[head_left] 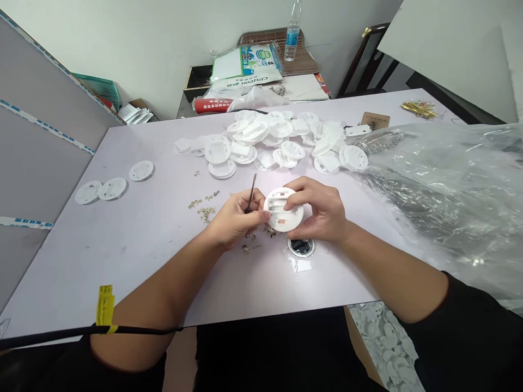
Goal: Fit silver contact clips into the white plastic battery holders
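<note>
A round white plastic battery housing is held up over the table, its slotted compartment side facing me. My right hand grips it from the right, with fingers over the compartment and the thumb at the lower edge. At its left rim, my left hand pinches the housing with thumb and fingers. A thin dark tool like a small screwdriver also sticks up from my left hand. Small metal contact pieces lie scattered left of and below my hands. Under the right hand, a round black disc with a pale rim lies on the table.
Many white round housings are heaped at the back; several others lie at left. A clear plastic bag of metal parts covers the right side. A black cable crosses the front left edge. A box of white parts stands below.
</note>
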Action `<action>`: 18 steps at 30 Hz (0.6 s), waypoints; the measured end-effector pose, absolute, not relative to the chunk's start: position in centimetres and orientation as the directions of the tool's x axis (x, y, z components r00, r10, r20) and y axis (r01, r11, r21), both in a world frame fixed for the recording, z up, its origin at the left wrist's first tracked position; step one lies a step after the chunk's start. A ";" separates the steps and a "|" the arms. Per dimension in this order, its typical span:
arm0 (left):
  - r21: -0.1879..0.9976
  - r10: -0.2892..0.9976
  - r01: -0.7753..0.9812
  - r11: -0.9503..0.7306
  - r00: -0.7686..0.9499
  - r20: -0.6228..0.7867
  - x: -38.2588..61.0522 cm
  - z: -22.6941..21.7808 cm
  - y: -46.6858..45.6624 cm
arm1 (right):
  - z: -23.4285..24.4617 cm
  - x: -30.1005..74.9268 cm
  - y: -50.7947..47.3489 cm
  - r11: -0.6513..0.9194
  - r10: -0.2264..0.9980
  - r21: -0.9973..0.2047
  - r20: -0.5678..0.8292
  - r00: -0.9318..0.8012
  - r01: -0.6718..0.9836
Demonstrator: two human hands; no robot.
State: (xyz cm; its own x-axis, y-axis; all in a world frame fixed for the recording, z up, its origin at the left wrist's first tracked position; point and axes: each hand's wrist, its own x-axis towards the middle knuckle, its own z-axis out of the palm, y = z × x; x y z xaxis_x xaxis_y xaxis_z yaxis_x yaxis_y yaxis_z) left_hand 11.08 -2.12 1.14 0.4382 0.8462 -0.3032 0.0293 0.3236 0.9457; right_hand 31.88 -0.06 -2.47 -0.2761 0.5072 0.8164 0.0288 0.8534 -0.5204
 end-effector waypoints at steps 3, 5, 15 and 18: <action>0.958 0.863 0.193 0.211 0.423 -0.275 11.1 1.7 -2.2 | -2.0 32.8 0.3 0.870 0.480 -0.485 0.788 -0.385 0.092; 0.922 0.887 0.384 0.046 0.408 -0.214 10.9 2.1 -2.2 | -1.5 33.7 0.6 0.864 0.481 -0.484 0.717 -0.505 0.136; 0.408 0.698 0.647 -0.644 0.715 -0.033 9.3 1.7 -1.7 | -0.8 35.0 0.6 0.786 0.554 -0.482 0.272 -0.787 0.387; 0.283 0.670 0.647 -0.708 0.742 -0.021 9.5 1.1 -1.9 | -0.7 34.8 0.4 0.781 0.566 -0.473 0.256 -0.784 0.409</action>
